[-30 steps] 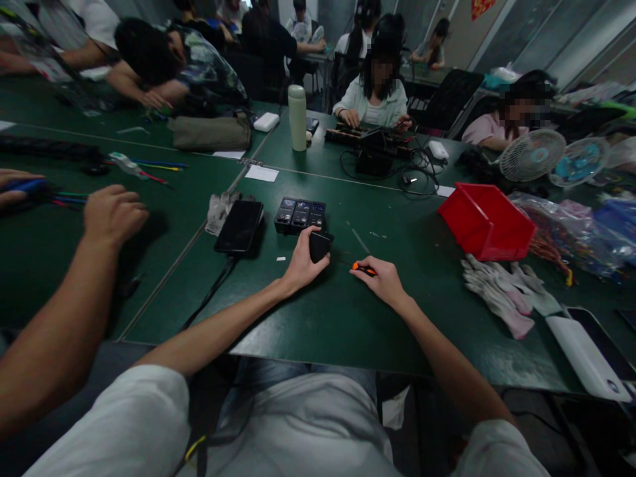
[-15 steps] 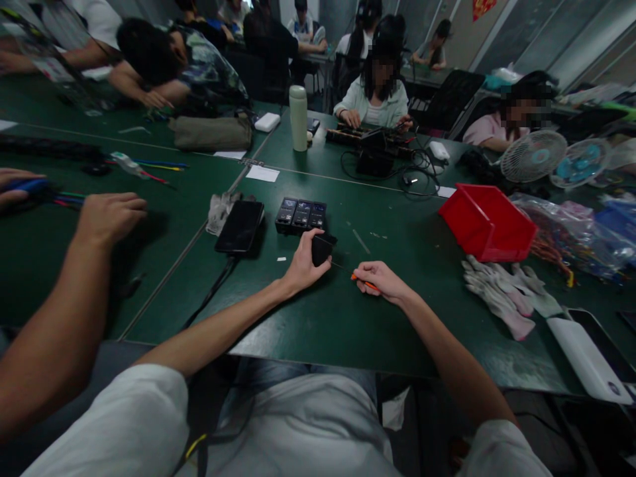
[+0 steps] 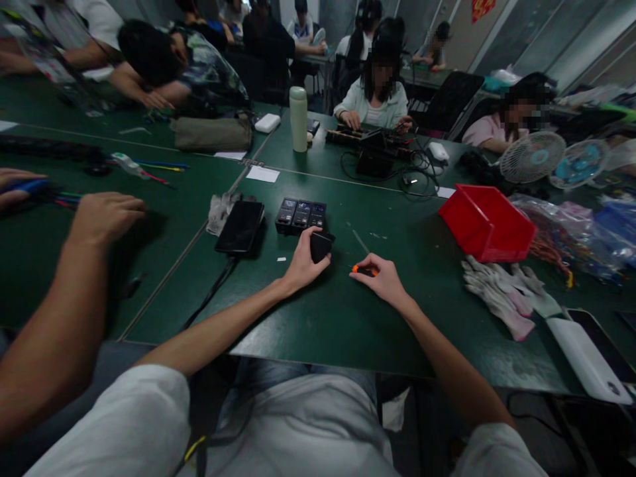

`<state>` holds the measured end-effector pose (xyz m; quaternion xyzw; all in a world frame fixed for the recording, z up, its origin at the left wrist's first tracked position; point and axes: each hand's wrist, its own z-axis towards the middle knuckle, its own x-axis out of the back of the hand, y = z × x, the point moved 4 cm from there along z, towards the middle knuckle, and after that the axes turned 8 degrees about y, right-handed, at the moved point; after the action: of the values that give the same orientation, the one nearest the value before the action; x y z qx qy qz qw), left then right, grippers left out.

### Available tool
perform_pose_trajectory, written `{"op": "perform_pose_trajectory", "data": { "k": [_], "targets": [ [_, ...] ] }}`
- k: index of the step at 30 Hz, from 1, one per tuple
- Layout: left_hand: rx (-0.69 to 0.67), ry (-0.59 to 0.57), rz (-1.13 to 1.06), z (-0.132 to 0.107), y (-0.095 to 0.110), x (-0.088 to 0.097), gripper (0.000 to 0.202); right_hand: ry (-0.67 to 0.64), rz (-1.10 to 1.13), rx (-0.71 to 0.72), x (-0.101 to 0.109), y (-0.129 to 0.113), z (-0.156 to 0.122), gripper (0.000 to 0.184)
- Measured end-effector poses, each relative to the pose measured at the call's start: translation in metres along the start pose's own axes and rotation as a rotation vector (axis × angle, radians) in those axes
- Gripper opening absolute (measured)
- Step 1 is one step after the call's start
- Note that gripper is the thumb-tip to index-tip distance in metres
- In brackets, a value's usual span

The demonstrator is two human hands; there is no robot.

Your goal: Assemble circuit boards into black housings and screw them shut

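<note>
My left hand [image 3: 304, 265] is closed around a small black box-shaped part [image 3: 321, 246], tilted just above the green table [image 3: 318, 324]. To its right, my right hand [image 3: 381, 277] pinches an orange-and-black screwdriver [image 3: 366, 270] by the handle; its thin shaft points left toward the black part, the tip too faint to place. Right behind my left hand sits a row of three black modules [image 3: 301, 215] with small labels. A tiny white scrap [image 3: 281, 259] lies left of my left wrist.
A phone [image 3: 240, 226] with a cable lies left, beside a neighbour's forearm [image 3: 74, 285]. At right are a red bin [image 3: 487, 222], work gloves [image 3: 499, 291] and a white power bank [image 3: 589, 361]. A pale green bottle [image 3: 299, 119] stands farther back. Several people sit around.
My right hand has turned and its fingers have shifted on the screwdriver handle, which now lies more level. My left hand with the black part has barely moved.
</note>
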<state>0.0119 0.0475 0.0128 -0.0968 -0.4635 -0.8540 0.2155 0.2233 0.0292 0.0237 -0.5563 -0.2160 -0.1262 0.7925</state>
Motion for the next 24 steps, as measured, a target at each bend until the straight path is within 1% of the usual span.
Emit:
{"op": "perform_pose_trajectory", "data": {
  "k": [3, 6, 8, 10, 13, 16, 19, 21, 23, 24],
  "targets": [
    [-0.003, 0.006, 0.013, 0.0, -0.001, 0.001, 0.06, 0.023, -0.096, 0.107, 0.001, -0.002, -0.002, 0.023],
    [-0.02, 0.006, 0.024, -0.001, 0.0, 0.001, 0.06, 0.02, -0.081, 0.105, 0.0, -0.002, -0.003, 0.023],
    [-0.033, 0.001, 0.028, -0.001, 0.001, 0.002, 0.06, 0.008, -0.02, 0.047, -0.002, -0.001, -0.003, 0.025],
    [-0.041, -0.003, 0.032, 0.0, 0.001, 0.002, 0.06, -0.024, 0.082, -0.048, -0.004, 0.001, -0.003, 0.027],
    [-0.048, -0.004, 0.041, 0.0, 0.003, 0.003, 0.06, -0.104, 0.245, -0.221, -0.01, 0.005, -0.003, 0.031],
    [-0.06, -0.005, 0.045, 0.0, 0.004, 0.003, 0.059, -0.177, 0.368, -0.342, -0.014, 0.009, -0.004, 0.033],
    [-0.072, -0.005, 0.043, 0.0, 0.005, 0.002, 0.058, -0.211, 0.437, -0.413, -0.015, 0.01, -0.004, 0.033],
    [-0.071, -0.001, 0.037, 0.0, 0.005, 0.002, 0.058, -0.218, 0.43, -0.438, -0.014, 0.011, -0.004, 0.033],
    [-0.053, -0.003, 0.024, -0.001, 0.003, 0.001, 0.059, -0.204, 0.382, -0.428, -0.013, 0.01, -0.003, 0.033],
    [-0.038, -0.006, 0.017, -0.001, 0.003, 0.0, 0.059, -0.181, 0.348, -0.401, -0.011, 0.009, -0.003, 0.033]
  ]
}}
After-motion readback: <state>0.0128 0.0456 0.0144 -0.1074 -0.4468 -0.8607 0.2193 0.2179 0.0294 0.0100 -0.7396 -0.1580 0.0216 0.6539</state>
